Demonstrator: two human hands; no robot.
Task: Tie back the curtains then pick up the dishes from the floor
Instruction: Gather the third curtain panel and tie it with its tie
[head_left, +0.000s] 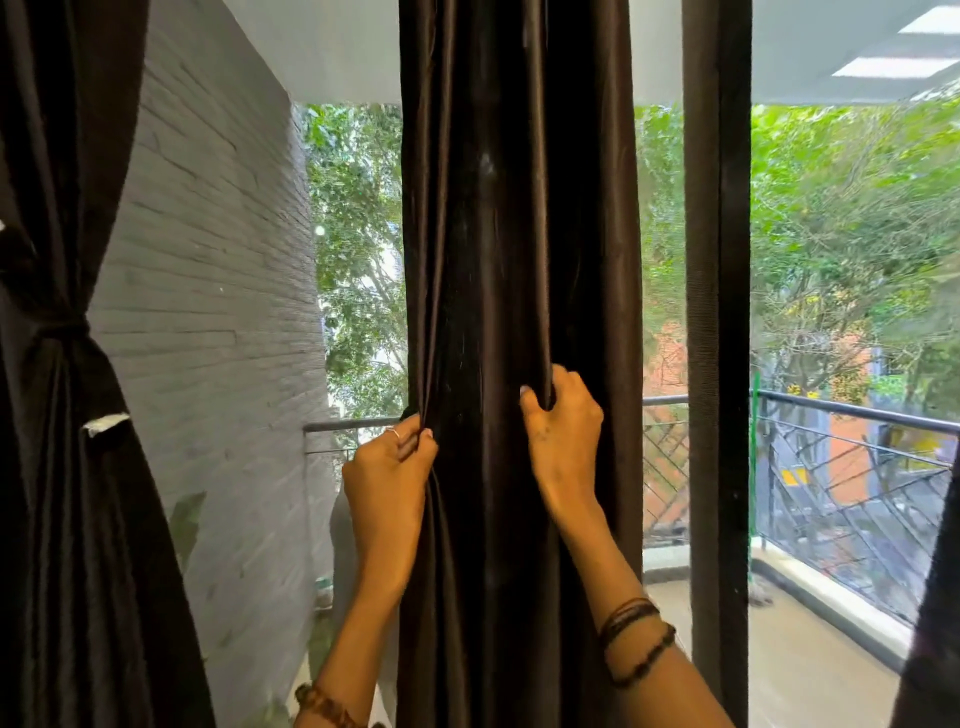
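beyond the glass, a balcony railing (852, 415), a grey brick wall (208, 291) and green trees fill the background. dark door frame (717, 312) stands upright just right of the centre curtain (514, 234). tied curtain (67, 415) hangs at far left, cinched by a band. centre curtain hangs with its long axis vertical, folds gathered. left hand (387, 478) is clamped on its left edge; right hand (563, 421) is clamped on a right fold, hands apart.

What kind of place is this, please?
Probably a room in a home, at a doorway onto an upper-floor balcony: dark curtains hang inside, and a metal railing with treetops beyond shows outside. Both hands grip the middle curtain.
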